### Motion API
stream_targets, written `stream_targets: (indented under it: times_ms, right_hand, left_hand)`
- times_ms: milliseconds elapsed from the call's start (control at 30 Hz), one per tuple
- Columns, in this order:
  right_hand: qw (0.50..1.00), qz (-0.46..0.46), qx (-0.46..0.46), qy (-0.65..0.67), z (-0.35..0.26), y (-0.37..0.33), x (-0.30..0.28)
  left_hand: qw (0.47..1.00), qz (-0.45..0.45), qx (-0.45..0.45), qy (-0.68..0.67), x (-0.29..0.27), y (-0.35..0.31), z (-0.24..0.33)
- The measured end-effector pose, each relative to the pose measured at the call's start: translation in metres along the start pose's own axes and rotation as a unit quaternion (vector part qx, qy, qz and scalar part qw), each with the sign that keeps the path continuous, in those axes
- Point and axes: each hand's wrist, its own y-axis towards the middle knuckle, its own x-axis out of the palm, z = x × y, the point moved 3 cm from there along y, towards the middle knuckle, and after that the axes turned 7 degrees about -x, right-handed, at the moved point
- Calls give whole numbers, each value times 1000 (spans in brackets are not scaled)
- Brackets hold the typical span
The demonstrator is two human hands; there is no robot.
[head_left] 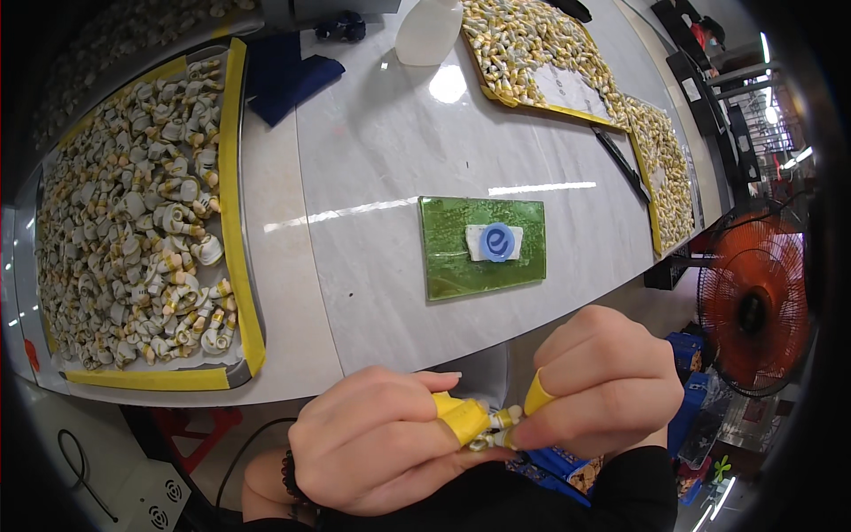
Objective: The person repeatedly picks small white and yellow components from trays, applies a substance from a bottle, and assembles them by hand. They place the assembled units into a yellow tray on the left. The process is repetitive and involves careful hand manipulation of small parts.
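Note:
In front of my body, just past the table's near edge, my left hand [377, 439] and my right hand [607, 386] meet, both closed. Between their fingertips is a small white and yellow figurine part [503, 426], mostly covered by the fingers. Yellow tape or finger covers wrap a finger on each hand. Beyond the hands lies a green rectangular pad [448, 266], with a white piece and a round blue item [500, 241] marked by a dark curl at its middle.
A yellow-edged tray [239, 293] at left is heaped with similar white parts. Two more yellow-edged trays [554, 108] [658, 191] stand at the far right, near a black pen [622, 164]. A translucent bottle [429, 34] and dark blue cloth [297, 89] lie farther back. An orange fan [753, 306] stands right.

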Motion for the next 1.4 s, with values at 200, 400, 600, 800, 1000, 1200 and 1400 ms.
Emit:
stream_targets:
  times_ms: [200,400,600,800,1000,1200,1400]
  right_hand:
    - [1000,-10,1,-5,1,1,-2]
    - [999,-13,40,-15,-1,-1,-5]
    - [995,5,99,6,2,4,-11]
    - [989,-31,143,-15,3,8,-8]
    - [987,-5,159,8,3,11,-5]
    - [996,-3,93,-15,4,13,-1]
    - [994,5,66,-84,-4,17,3]
  left_hand:
    - [1000,-3,-1,3,0,1,0]
    - [995,-50,-73,-46,1,4,-5]
    - [781,-101,-365,-497,16,-10,-24]
    - [702,-115,-477,-517,23,-7,-22]
    - [624,-189,-420,-631,24,-15,-34]
    - [616,-168,-413,-649,25,-13,-34]
    - [645,-145,-397,-637,19,-8,-28]
